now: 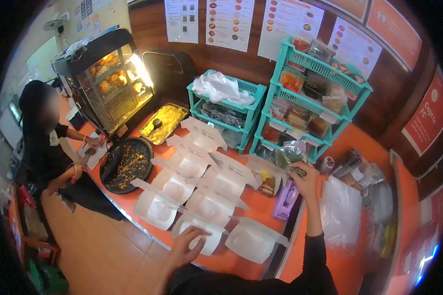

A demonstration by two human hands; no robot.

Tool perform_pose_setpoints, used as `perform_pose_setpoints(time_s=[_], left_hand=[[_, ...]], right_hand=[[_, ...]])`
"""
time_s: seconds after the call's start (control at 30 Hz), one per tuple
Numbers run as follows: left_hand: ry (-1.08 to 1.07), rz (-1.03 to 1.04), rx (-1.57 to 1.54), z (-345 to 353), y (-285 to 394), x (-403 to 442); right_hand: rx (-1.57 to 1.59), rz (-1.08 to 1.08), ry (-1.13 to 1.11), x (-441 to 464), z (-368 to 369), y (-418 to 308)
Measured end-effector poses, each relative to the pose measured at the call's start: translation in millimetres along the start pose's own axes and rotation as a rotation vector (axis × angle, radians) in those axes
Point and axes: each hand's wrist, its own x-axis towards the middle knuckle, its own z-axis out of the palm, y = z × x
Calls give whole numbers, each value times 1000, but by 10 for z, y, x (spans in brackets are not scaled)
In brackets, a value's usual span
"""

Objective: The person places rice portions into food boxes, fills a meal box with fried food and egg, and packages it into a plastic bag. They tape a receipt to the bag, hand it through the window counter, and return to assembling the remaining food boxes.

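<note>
L hand (189, 246) grips nothing, fingers loosely spread & bent over an open white takeaway box (212, 240) in the front row; can't tell if the tips touch it. R hand (302, 172) pinches a small clear packet (294, 149) w/ dk green contents, held up over the counter (255, 209), in front of the tall rack's (358, 87) lowest tier. L to R: co-worker (42, 140) in blk, both hands at a pale board (96, 160); lit glass warmer cabinet (110, 88) w/ golden-brown food; blk mortar (143, 146) w/ pestle (112, 164) & reddish-brown bits; tray (173, 128) of yellow food w/ dk scoop (156, 123) in it. Mid: more open white boxes (209, 204), set close together; behind them, short teal rack (253, 92) w/ plastic bags (224, 86) on top. Then a filled box (251, 162), yellow & brown food inside, near the packet; purple item (285, 202), type unclear, just R of it. Far R: clear plastic sleeves (347, 209), lying flat.
</note>
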Motion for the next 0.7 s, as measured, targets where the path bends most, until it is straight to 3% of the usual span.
perform_pose_setpoints(time_s=[0.07, 0.13, 0.2, 0.27, 0.33, 0.4, 0.47, 0.57, 0.63, 0.7], left_hand=[[0, 8, -312, 131, -95, 161], [-43, -43, -821, 244, -3, 348], [-47, -121, -1199, 365, 122, 429], [-79, -69, -1368, 494, 107, 398], [-115, -12, -1538, 459, 52, 329], [-101, -339, -1591, 324, -34, 210], [-70, -305, -1560, 249, -137, 46], [112, -534, -1518, 42, -74, -140], [96, -566, -1574, -32, -270, -260], [96, -593, -1649, -8, -437, -324]], right_hand=[[206, -59, -116, -151, -167, -560], [593, 239, -318, -449, -265, -1212], [553, -72, -445, -753, -162, -1476], [606, -132, -592, -1121, 59, -1682], [565, -105, -555, -1440, 251, -1852], [526, -80, -527, -1627, 361, -1979], [525, -78, -547, -1769, 444, -2084], [446, -125, -523, -1945, 548, -2259], [270, -165, -521, -1977, 564, -2401], [351, -103, -464, -2036, 699, -2388]])
